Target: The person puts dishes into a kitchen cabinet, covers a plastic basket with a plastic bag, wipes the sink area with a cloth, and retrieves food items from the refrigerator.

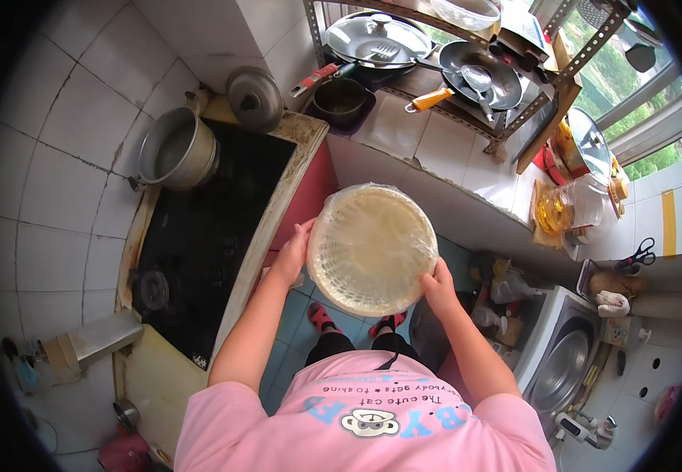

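Observation:
Both of my hands hold a round, pale yellow basket (372, 250) in front of my body, above the floor. Its side has a woven or slotted pattern, and clear plastic film seems to cover its top. My left hand (297, 250) grips the left edge, with its fingers partly hidden beneath. On the right edge, my right hand (437, 285) presses its thumb near the rim while the other fingers are mostly out of sight. What lies inside cannot be made out through the film.
A black stove top (207, 236) with a metal pot (180, 149) stands on the left. Ahead, a metal rack holds a lidded pan (376, 39) and a wok (482, 75). An oil jug (565, 208) sits on the right ledge, and a sink (565, 362) is at lower right.

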Action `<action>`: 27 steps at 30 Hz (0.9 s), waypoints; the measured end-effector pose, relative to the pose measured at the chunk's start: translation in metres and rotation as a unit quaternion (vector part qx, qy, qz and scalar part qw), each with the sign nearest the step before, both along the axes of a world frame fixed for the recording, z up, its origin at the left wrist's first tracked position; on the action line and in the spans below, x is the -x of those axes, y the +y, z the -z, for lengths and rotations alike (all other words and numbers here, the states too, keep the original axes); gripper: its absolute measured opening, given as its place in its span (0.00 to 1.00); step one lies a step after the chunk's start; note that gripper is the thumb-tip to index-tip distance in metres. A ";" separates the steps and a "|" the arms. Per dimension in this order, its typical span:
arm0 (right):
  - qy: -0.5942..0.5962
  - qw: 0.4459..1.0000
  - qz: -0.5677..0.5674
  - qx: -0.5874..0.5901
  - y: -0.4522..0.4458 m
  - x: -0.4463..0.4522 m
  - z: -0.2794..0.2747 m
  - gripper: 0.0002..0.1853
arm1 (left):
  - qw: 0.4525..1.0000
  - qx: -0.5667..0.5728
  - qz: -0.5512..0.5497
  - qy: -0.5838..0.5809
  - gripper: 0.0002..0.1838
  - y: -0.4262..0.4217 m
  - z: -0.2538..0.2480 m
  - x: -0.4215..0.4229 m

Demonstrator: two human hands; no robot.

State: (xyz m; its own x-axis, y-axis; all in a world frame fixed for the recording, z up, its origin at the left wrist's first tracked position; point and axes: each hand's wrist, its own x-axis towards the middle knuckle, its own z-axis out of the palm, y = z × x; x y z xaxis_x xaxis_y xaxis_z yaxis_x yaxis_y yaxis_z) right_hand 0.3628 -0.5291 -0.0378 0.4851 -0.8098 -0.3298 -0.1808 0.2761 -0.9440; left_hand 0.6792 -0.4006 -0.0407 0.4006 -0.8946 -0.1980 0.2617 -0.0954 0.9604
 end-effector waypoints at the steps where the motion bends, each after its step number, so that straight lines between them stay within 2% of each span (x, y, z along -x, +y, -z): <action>1: 0.016 1.000 -0.011 -0.006 0.001 0.000 0.009 0.21 | 0.992 -0.082 0.006 0.091 0.36 0.005 0.002 -0.008; 2: 0.032 0.999 -0.021 -0.012 0.001 0.002 0.017 0.21 | 0.970 -0.162 0.014 0.181 0.36 0.008 0.005 -0.016; 3: 0.036 0.999 -0.022 -0.012 0.001 0.001 0.020 0.21 | 0.961 -0.249 -0.036 0.119 0.36 0.010 0.007 -0.020; 4: 0.052 0.998 -0.028 -0.011 0.001 -0.001 0.021 0.21 | 0.953 -0.286 -0.100 0.009 0.32 0.010 0.029 -0.029; 5: 0.069 0.997 -0.033 -0.010 0.002 -0.003 0.023 0.20 | 0.953 -0.287 -0.098 0.012 0.32 0.016 0.051 -0.029; 6: 0.073 0.997 -0.031 -0.011 0.002 -0.005 0.021 0.20 | 0.958 -0.248 -0.100 -0.105 0.31 0.017 0.042 -0.020; 8: 0.078 0.995 -0.054 0.013 0.005 -0.008 0.016 0.20 | 0.924 -0.159 -0.098 -0.334 0.29 0.022 0.023 0.002; 10: 0.077 0.995 -0.057 0.008 0.003 -0.009 0.018 0.19 | 0.917 -0.151 -0.060 -0.364 0.31 0.029 0.027 0.017; 12: 0.055 0.996 -0.060 -0.019 -0.003 -0.011 0.018 0.18 | 0.953 -0.233 0.000 -0.192 0.31 0.033 0.035 0.018; 14: 0.065 0.995 -0.074 -0.015 -0.010 -0.008 0.029 0.18 | 0.955 -0.249 0.032 -0.159 0.27 0.038 0.039 0.019; 16: 0.081 0.992 -0.090 -0.025 -0.012 0.001 0.043 0.18 | 0.912 -0.400 0.070 0.065 0.24 0.046 0.022 0.027; 18: 0.081 0.990 -0.106 -0.048 -0.018 0.003 0.058 0.17 | 0.905 -0.406 0.081 0.099 0.22 0.062 0.045 0.034; 20: 0.078 0.990 -0.114 -0.035 -0.025 0.001 0.067 0.16 | 0.892 -0.388 0.099 0.208 0.23 0.068 0.061 0.038; 22: 0.219 0.960 -0.173 0.032 -0.036 0.004 0.070 0.12 | 0.892 -0.384 0.092 0.221 0.22 0.069 0.070 0.045; 23: 0.138 0.985 -0.104 -0.023 -0.036 0.006 0.092 0.17 | 0.897 -0.379 0.064 0.219 0.23 0.069 0.073 0.050; 24: 0.232 0.960 -0.105 0.114 -0.042 0.001 0.057 0.24 | 0.901 -0.373 0.035 0.217 0.23 0.069 0.075 0.055; 25: 0.236 0.930 -0.068 0.273 -0.048 -0.003 0.041 0.26 | 0.901 -0.374 0.036 0.218 0.23 0.068 0.072 0.060; 26: 0.234 0.874 -0.029 0.425 -0.052 -0.006 0.026 0.28 | 0.911 -0.354 0.002 0.211 0.23 0.065 0.066 0.066; 27: 0.222 0.898 -0.033 0.378 -0.049 -0.015 -0.004 0.28 | 0.920 -0.334 -0.033 0.204 0.22 0.062 0.063 0.071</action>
